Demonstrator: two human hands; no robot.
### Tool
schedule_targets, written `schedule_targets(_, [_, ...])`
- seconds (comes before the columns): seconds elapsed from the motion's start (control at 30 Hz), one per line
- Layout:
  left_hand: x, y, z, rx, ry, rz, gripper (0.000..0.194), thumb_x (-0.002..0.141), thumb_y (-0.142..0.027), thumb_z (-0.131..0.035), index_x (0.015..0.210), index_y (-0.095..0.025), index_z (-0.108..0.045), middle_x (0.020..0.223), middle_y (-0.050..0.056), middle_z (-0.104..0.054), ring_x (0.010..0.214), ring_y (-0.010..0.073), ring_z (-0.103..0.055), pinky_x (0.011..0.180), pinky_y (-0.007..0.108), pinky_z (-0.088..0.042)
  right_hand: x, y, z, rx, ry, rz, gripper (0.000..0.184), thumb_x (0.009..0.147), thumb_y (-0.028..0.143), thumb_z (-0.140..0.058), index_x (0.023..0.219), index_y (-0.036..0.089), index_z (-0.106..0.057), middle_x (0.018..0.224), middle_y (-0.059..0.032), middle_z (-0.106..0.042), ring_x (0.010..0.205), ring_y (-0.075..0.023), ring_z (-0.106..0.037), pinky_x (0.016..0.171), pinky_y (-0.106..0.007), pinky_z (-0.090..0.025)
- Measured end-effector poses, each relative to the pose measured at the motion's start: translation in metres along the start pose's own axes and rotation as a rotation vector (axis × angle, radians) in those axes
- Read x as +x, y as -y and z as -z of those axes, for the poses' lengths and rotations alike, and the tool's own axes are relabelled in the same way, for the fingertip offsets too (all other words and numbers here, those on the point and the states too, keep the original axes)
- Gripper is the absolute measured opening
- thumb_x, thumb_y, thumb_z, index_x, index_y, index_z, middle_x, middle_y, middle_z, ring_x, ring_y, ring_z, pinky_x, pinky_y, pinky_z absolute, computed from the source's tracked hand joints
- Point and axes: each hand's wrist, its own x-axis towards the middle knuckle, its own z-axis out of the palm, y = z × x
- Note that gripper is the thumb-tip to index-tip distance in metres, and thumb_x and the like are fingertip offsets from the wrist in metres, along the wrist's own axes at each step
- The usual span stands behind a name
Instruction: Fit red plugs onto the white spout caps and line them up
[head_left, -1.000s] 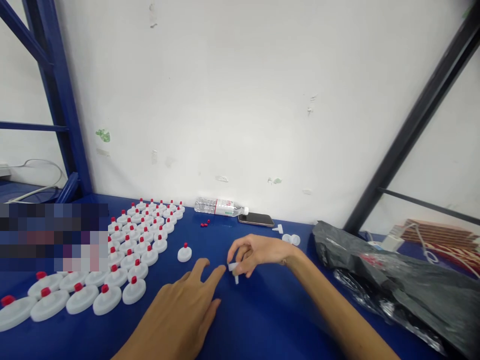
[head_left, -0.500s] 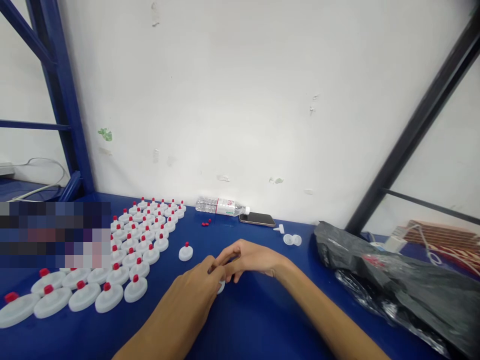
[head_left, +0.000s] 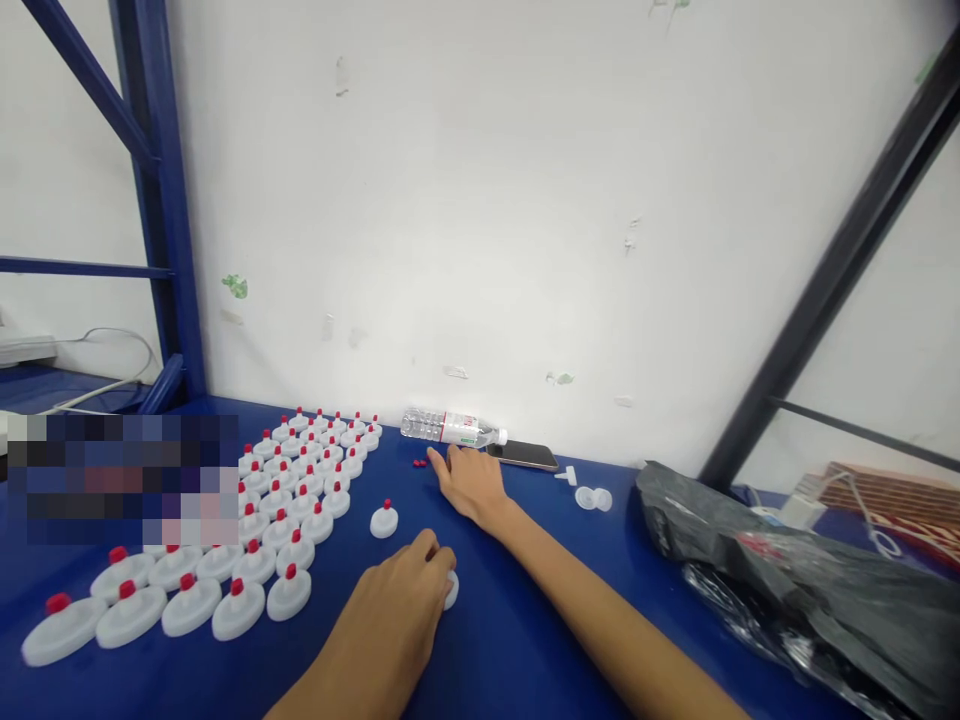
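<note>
My left hand (head_left: 401,605) is closed around a white round lid (head_left: 451,590), of which only the right edge shows beyond the fingers. Farther out, my right hand (head_left: 474,487) stretches over the table towards the water bottle, thumb and fingers apart. Close to its thumb lie small red caps (head_left: 418,463). Between the hands and the rows, a white lid with a red-tipped spout (head_left: 384,520) stands upright by itself. Many more such red-tipped lids (head_left: 288,594) stand in rows on the left side.
A clear water bottle (head_left: 450,428) lies near the wall beside a phone (head_left: 525,456). To the right are a white spout piece (head_left: 568,476) and two translucent discs (head_left: 593,498). A grey plastic bag (head_left: 810,580) covers the right side. Metal posts (head_left: 169,200) rise at both sides.
My right hand has left my left hand and reached forward to the red caps, its fingers spreading. My left hand stays on the white lid. The view has shifted slightly.
</note>
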Motion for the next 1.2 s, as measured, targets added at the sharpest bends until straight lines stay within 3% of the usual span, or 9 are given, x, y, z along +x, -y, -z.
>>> schedule_targets(0.13, [0.001, 0.000, 0.001, -0.001, 0.001, 0.021, 0.040, 0.099, -0.015, -0.028, 0.113, -0.022, -0.066, 0.116, 0.008, -0.065, 0.094, 0.0227, -0.072, 0.076, 0.034, -0.058, 0.032, 0.029, -0.009, -0.092, 0.034, 0.028, 0.074, 0.101, 0.063, -0.030, 0.104, 0.002, -0.073, 0.104, -0.0288, -0.073, 0.101, -0.0371, -0.070, 0.083, -0.042, -0.050])
schedule_targets(0.3, [0.002, 0.001, 0.001, -0.007, 0.002, 0.010, 0.040, 0.098, -0.014, -0.028, 0.113, -0.020, -0.065, 0.117, 0.010, -0.064, 0.095, 0.0264, -0.072, 0.077, 0.041, -0.060, 0.036, 0.038, -0.009, -0.182, 0.077, 0.197, 0.046, 0.105, 0.038, -0.036, 0.106, 0.009, -0.073, 0.105, -0.0198, -0.075, 0.099, -0.0315, -0.072, 0.081, -0.037, -0.049])
schedule_targets(0.43, [0.001, 0.001, 0.000, -0.011, 0.011, 0.006, 0.039, 0.098, -0.013, -0.030, 0.114, -0.020, -0.065, 0.119, 0.010, -0.064, 0.099, 0.0295, -0.071, 0.079, 0.047, -0.061, 0.005, 0.019, 0.000, -0.243, 0.069, 0.287, 0.040, 0.107, 0.034, -0.035, 0.104, 0.014, -0.069, 0.097, -0.0154, -0.076, 0.091, -0.0289, -0.073, 0.076, -0.034, -0.047])
schedule_targets(0.63, [0.002, 0.000, -0.002, -0.029, -0.002, 0.005, 0.037, 0.097, -0.012, -0.032, 0.113, -0.020, -0.065, 0.119, 0.010, -0.064, 0.097, 0.0304, -0.072, 0.078, 0.050, -0.062, -0.046, -0.026, 0.016, -0.252, 0.030, 0.264, 0.036, 0.107, 0.035, -0.039, 0.089, 0.019, -0.065, 0.083, -0.0083, -0.075, 0.076, -0.0231, -0.073, 0.062, -0.029, -0.036])
schedule_targets(0.87, [0.004, 0.000, 0.000, -0.036, 0.006, 0.031, 0.040, 0.099, -0.016, -0.029, 0.115, -0.022, -0.065, 0.119, 0.008, -0.064, 0.093, 0.0280, -0.073, 0.078, 0.046, -0.061, -0.051, -0.043, 0.021, -0.145, -0.097, 0.175, 0.040, 0.108, 0.038, -0.036, 0.085, 0.021, -0.063, 0.086, -0.0028, -0.072, 0.075, -0.0162, -0.068, 0.059, -0.028, -0.029])
schedule_targets(0.93, [0.003, 0.000, 0.002, -0.042, 0.009, 0.050, 0.040, 0.100, -0.016, -0.029, 0.114, -0.023, -0.066, 0.116, 0.007, -0.065, 0.093, 0.0273, -0.073, 0.079, 0.044, -0.060, -0.050, -0.043, 0.024, -0.046, -0.155, 0.153, 0.043, 0.109, 0.037, -0.035, 0.082, 0.020, -0.064, 0.086, -0.0025, -0.070, 0.076, -0.0151, -0.066, 0.062, -0.027, -0.031])
schedule_targets(1.07, [0.002, -0.001, 0.005, -0.015, 0.007, 0.118, 0.041, 0.101, -0.018, -0.028, 0.113, -0.022, -0.066, 0.115, 0.008, -0.066, 0.095, 0.0278, -0.073, 0.080, 0.043, -0.059, -0.058, -0.033, 0.036, 0.405, -0.239, 0.204, 0.046, 0.107, 0.038, -0.040, 0.076, 0.019, -0.067, 0.076, -0.0003, -0.065, 0.071, -0.0124, -0.060, 0.068, -0.026, -0.037])
schedule_targets(1.2, [0.000, 0.001, 0.004, 0.056, -0.001, 0.174, 0.045, 0.101, -0.020, -0.026, 0.114, -0.020, -0.069, 0.118, 0.013, -0.064, 0.093, 0.0285, -0.074, 0.077, 0.042, -0.058, -0.078, -0.010, 0.043, 0.659, -0.196, 0.316, 0.044, 0.106, 0.037, -0.045, 0.076, 0.019, -0.072, 0.072, 0.0009, -0.061, 0.066, -0.0107, -0.055, 0.064, -0.024, -0.037])
